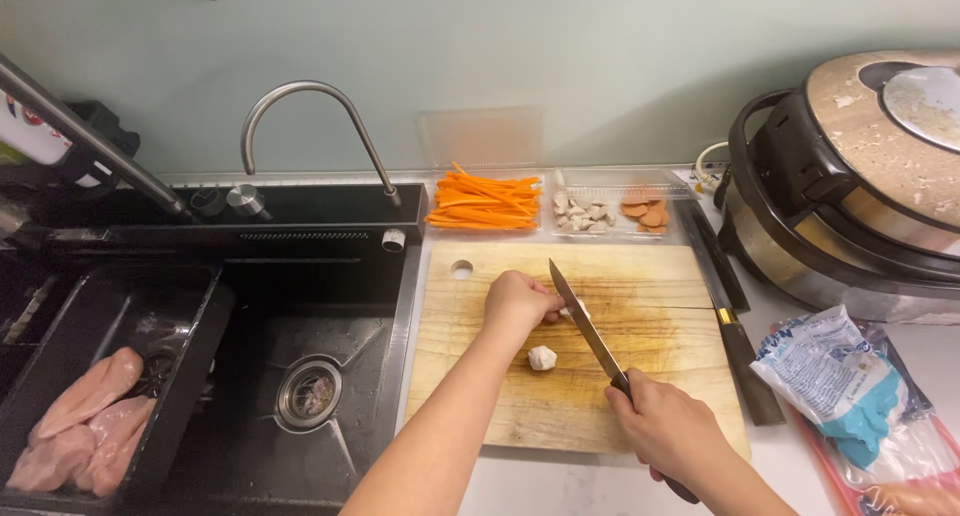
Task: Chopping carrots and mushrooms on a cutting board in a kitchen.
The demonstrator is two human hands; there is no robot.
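My right hand (665,426) grips the dark handle of a kitchen knife (585,326), whose blade angles up and left over a wooden cutting board (640,276). My left hand (518,301) holds a small pale piece of food (577,311) against the board, right at the blade. A second pale chunk (542,357) lies loose on the board just below my left hand.
Clear trays behind the board hold carrot sticks (485,201), pale chunks (583,214) and orange slices (645,214). A long dark knife (730,311) lies right of the board. A black sink (310,356) with raw chicken (90,421) is left; a cooker (850,176) and plastic bags (840,381) are right.
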